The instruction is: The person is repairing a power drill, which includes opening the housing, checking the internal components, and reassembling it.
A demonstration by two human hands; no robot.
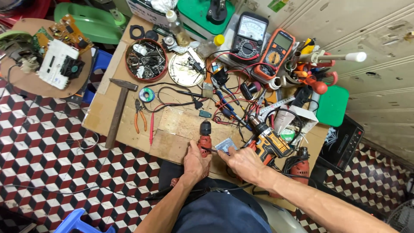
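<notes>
At the near edge of a cluttered cardboard-topped desk [129,125], a person seen from above works on a small red cordless drill [205,140]. It lies flat, its dark chuck pointing away from the person. The left hand [196,162] is wrapped closed around the drill's handle, holding it steady. The right hand [243,162] has its fingers pinched shut on a thin dark tool [210,150], probably a small screwdriver, whose tip touches the drill's body. Just beside that hand lies a small clear plastic bag [226,145].

The step in hand looks like loosening or probing a screw in the drill's casing. Going on would call for a firm hold on the handle and steady, light pressure along the thin tool so the tip does not slip.

To the right, touching the forearm's side, lie an orange and black drill [271,142] and another dark red power tool [299,166]. Beyond them is a tangle of red and black wires [224,103], an orange multimeter [274,51] and a black analogue meter [250,36]. To the left lie orange-handled pliers [139,116] and a hammer [118,110], with a round red tin of metal parts [146,60] farther back.

Open room is scarce. The drill sits close to the desk's near edge, so a small part could roll off onto the patterned tile floor [56,164]. The barest patch of desk lies between the drill and the pliers.
</notes>
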